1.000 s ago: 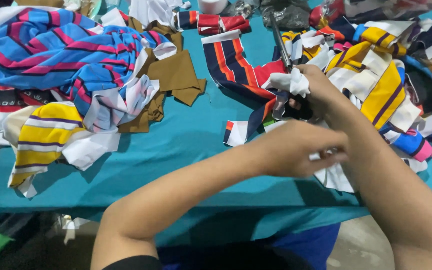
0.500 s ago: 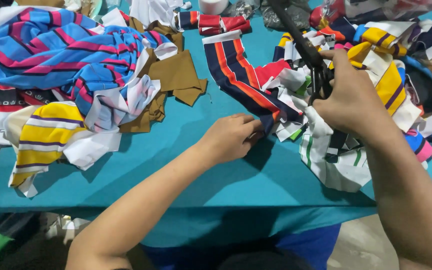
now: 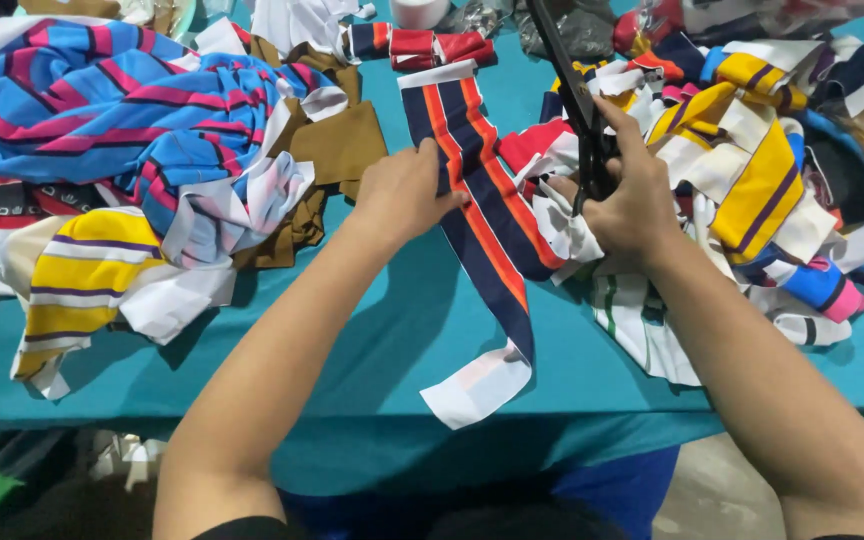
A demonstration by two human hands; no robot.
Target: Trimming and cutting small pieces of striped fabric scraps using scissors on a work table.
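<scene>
Since half a second ago: left hand (image 3: 407, 195) shifted up the table (image 3: 352, 350) from the strip's lower part, now pressing flat on the left edge of the striped strip (image 3: 482, 210), fingers spread over the cloth, not clenched. Strip now lying stretched out long and straight, running from the far side toward the near edge, its white end (image 3: 477, 385) curling at the near rim; earlier bunched under the hand. Right hand (image 3: 632, 205) lowered slightly, gripping black scissors (image 3: 577, 100), thumb and fingers through the handles, blades pointing away and up, just beside the strip's right edge; whether blades open or shut, not showing clearly. Strip: knit fabric, navy with red and orange bands, white ends, soft and flat. Table covering: smooth teal cloth. Left: heap of blue jersey with magenta stripes (image 3: 102, 110), brown scrap (image 3: 337, 145), yellow-and-white striped piece (image 3: 77, 275). Right: tangled pile of yellow, white, navy offcuts (image 3: 762, 170), touching the right wrist. Far edge: white roll (image 3: 420, 12), partly cut off by the frame.
</scene>
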